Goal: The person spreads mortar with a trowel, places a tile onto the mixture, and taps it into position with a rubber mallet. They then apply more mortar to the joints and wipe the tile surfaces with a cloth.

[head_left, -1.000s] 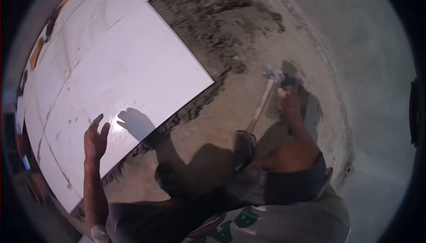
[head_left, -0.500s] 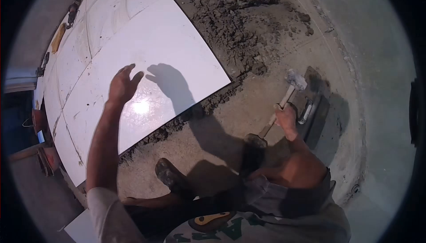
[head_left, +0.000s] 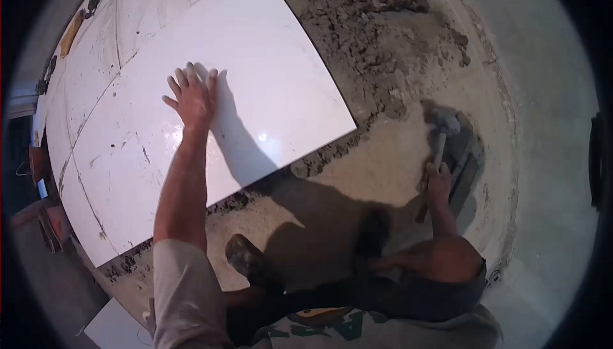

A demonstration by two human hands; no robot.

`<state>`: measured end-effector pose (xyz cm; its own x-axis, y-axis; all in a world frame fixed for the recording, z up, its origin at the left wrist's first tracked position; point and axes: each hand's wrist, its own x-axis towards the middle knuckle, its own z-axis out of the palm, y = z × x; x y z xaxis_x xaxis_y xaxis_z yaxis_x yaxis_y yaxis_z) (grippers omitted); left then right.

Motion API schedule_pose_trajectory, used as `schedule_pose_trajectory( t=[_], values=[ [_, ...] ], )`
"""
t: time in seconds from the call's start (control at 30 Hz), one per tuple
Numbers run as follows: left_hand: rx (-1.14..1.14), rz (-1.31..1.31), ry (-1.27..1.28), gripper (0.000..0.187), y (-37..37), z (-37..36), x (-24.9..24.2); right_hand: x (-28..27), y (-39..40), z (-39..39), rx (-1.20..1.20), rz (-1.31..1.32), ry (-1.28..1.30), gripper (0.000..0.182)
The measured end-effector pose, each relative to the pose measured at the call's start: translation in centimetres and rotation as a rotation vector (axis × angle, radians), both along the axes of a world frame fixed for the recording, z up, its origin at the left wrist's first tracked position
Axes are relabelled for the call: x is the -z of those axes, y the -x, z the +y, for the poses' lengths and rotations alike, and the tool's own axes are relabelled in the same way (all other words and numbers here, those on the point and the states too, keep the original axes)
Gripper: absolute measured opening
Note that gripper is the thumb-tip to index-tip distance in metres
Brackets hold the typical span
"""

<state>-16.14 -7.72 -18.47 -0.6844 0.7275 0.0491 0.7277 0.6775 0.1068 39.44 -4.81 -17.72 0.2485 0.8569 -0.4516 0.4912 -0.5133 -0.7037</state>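
Now your left hand (head_left: 191, 97) lies flat, fingers spread, on the laid tile (head_left: 255, 74). Your right hand (head_left: 439, 180) grips the mallet (head_left: 442, 133) over bare mortar (head_left: 377, 36); that patch remains untiled.

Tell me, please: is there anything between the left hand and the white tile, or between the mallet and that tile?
Nothing visible. The left hand lies flat on the white tile. The right hand holds the mallet over bare sandy floor; only loose mortar edges the tile.

Hand on tile, mallet in hand

The left hand (head_left: 191, 97) lies flat, fingers spread, on the white tile (head_left: 268, 87); the right hand (head_left: 439, 180) clasps the mallet (head_left: 440, 133) handle beside loose mortar (head_left: 377, 23).
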Motion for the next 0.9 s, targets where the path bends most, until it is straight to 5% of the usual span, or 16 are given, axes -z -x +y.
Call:
schedule_pose_trajectory(
  t=[0.23,0.3,0.33,0.4,0.5,0.57,0.63,0.67,0.73,0.8,0.9],
  values=[
    [-0.002,-0.010,-0.004,0.071,-0.2,-0.9,1.3,-5.3,6.7,1.9,-0.144,-0.252,-0.122,0.024],
    [0.002,-0.042,-0.009,0.071,0.1,-1.1,1.3,-5.7,8.7,3.0,-0.258,-0.507,-0.353,0.025],
    [0.002,-0.028,-0.012,0.072,0.1,-1.2,1.4,-7.6,11.7,3.9,-0.270,-0.483,-0.395,0.025],
    [0.020,-0.119,-0.053,0.073,0.2,-1.4,0.6,-13.7,16.6,4.3,-0.135,-0.219,-0.046,0.025],
    [0.062,-0.133,-0.140,0.070,0.8,-1.9,-0.7,-17.9,18.3,7.0,-0.451,-0.392,-0.341,0.024],
    [0.085,-0.189,-0.084,0.069,2.0,-2.1,-2.2,-21.9,20.5,6.9,-0.494,-0.287,-0.422,0.020],
    [0.122,-0.245,-0.016,0.069,3.1,-2.1,-2.8,-24.1,22.3,6.8,-0.560,0.027,-0.120,0.019],
    [0.080,-0.298,-0.103,0.066,3.9,-1.8,-2.4,-23.4,23.2,7.0,-0.489,-0.074,0.101,0.024],
    [-0.035,-0.304,-0.214,0.070,4.4,-1.2,-2.3,-12.1,17.3,8.9,-1.250,-0.525,-0.853,0.031],
    [-0.144,-0.186,-0.181,0.076,4.6,-0.5,-0.9,-15.5,26.7,6.5,-0.934,-0.237,-0.361,0.030],
    [-0.364,-0.134,-0.061,0.087,5.3,-1.6,-0.1,-10.6,32.0,7.8,-0.943,0.056,0.001,0.029]
  ],
)
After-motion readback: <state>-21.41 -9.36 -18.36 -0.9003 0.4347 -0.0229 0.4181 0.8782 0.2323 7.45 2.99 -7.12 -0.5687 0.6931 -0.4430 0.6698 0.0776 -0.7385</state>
